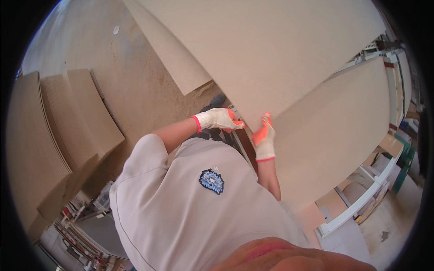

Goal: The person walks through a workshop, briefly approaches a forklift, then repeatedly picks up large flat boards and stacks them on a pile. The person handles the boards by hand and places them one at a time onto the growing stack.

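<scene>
A large tan cardboard sheet (280, 49) slopes up and away from me, its near corner between my hands. My left hand (219, 119), in a white work glove with orange-coated fingers, is closed at the sheet's left edge, with its fingertips partly hidden. At the near corner, my right hand (264, 139), gloved the same way, grips the sheet with its fingers pointing away from me. Beneath and to the right lies another broad tan sheet (334, 122), partly covered by the raised one. A further sheet's corner (190, 79) sticks out at the left.
Stacked corrugated cardboard sheets (49, 122) stand at the left. A white metal frame (361, 203) runs along the right side, by a green part (404, 158). Assorted materials (86, 235) crowd the lower left. Dusty floor (131, 86) stretches beyond my left arm.
</scene>
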Demonstrator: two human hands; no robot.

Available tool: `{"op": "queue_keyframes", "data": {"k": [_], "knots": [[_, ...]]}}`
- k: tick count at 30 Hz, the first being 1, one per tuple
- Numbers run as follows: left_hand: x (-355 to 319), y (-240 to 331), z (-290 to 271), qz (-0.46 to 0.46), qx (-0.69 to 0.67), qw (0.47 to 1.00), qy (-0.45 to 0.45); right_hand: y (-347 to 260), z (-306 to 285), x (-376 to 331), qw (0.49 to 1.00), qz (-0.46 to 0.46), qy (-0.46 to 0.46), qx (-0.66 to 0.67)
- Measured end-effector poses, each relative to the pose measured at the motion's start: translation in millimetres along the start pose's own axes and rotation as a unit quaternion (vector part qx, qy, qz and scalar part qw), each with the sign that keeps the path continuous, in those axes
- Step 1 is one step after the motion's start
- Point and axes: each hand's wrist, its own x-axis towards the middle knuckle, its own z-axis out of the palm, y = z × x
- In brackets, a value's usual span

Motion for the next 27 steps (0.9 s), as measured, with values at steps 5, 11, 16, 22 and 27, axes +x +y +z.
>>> {"op": "queue_keyframes", "data": {"k": [5,11,16,22,27], "knots": [[-22.3,-74.6,11.5,-0.063,0.06,0.995,0.049,-29.9,-136.6,-30.2,0.993,-0.085,0.071,-0.04],[-77.5,-194.6,-37.7,-0.111,-0.167,0.898,0.391,6.5,-319.4,-44.6,0.953,-0.197,0.194,0.121],[-117.6,-176.6,-99.9,-0.022,-0.042,0.723,0.689,26.8,-400.3,-82.9,0.815,-0.238,0.265,0.458],[-92.6,-143.1,-90.1,-0.123,0.274,0.531,0.793,68.0,-391.8,-97.8,0.91,-0.246,0.194,0.273],[-92.7,-168.3,-13.4,-0.099,0.119,0.717,0.68,91.6,-437.3,-158.8,0.867,-0.204,0.331,0.311]]}}
